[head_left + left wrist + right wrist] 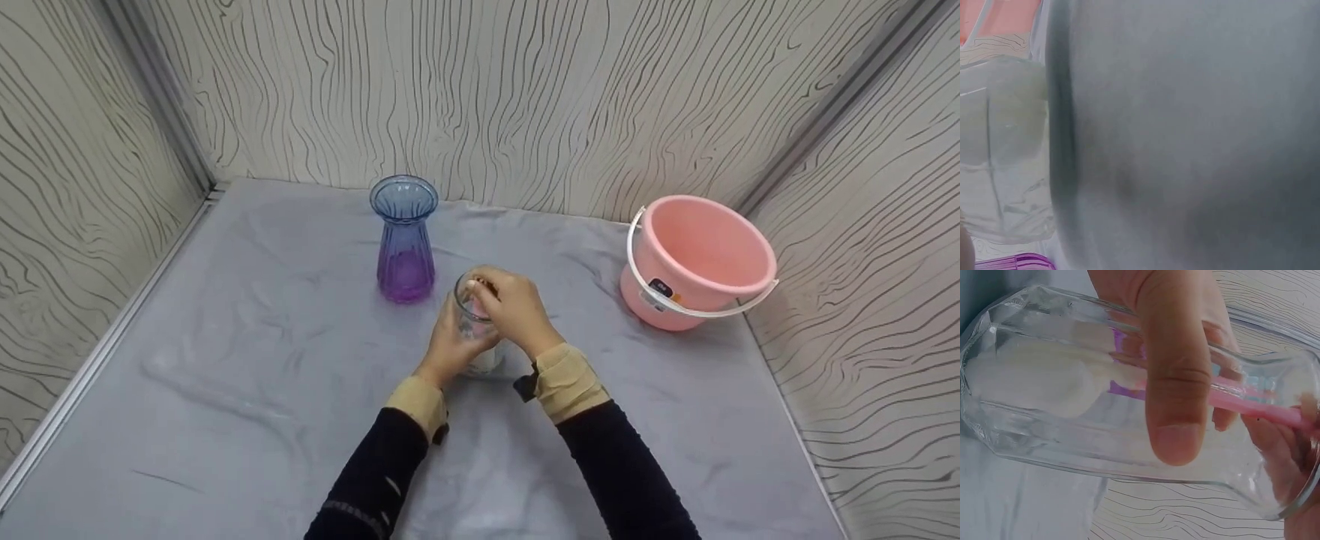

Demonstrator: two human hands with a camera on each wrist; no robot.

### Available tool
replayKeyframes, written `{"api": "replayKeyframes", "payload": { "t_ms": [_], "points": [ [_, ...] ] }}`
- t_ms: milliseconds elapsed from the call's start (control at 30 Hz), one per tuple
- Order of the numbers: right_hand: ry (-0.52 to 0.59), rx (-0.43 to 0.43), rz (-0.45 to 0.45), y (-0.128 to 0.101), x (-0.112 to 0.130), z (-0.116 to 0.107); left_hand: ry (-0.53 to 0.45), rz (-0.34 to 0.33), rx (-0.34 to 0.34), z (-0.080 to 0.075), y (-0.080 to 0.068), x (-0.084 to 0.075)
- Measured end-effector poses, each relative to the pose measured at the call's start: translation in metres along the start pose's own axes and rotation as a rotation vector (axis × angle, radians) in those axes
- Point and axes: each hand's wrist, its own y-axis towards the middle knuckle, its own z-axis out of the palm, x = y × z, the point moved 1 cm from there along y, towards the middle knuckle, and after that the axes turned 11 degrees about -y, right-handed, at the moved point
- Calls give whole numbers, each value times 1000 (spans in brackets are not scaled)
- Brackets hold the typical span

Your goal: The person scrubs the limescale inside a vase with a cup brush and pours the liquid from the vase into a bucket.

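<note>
A clear, faceted glass vase (486, 363) with a flared mouth stands near the middle of the cloth. My left hand (447, 343) grips its body, with the thumb (1178, 394) across the near side in the right wrist view. Inside the glass is a bottle brush with a white sponge head (1033, 379) down at the base and a pink handle (1264, 409) running up to the mouth. At the rim, my right hand (520, 309) pinches the upper end of this handle, its fingers partly in the opening. The left wrist view shows the lower vase (1008, 146).
A blue-to-purple ribbed vase (406, 251) stands behind and left of my hands. The pink bucket (664, 259) with a white handle is at the back right. Patterned panels (480, 97) enclose the table's back and sides; grey cloth (247, 337) covers the top.
</note>
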Motion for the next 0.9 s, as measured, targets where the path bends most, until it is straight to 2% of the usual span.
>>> {"api": "replayKeyframes", "payload": {
  "t_ms": [133,467,733,900],
  "points": [
    [30,3,44,-1,-1,-2,-2,12,1,1,0,0],
    [84,14,89,-1,0,-3,-16,6,-5,2,1,-1],
    [138,12,98,-1,-1,-3,-31,10,2,4,-2,-21],
    [132,-16,87,-3,-1,-2,-18,3,-7,3,-1,-12]
  ]
}}
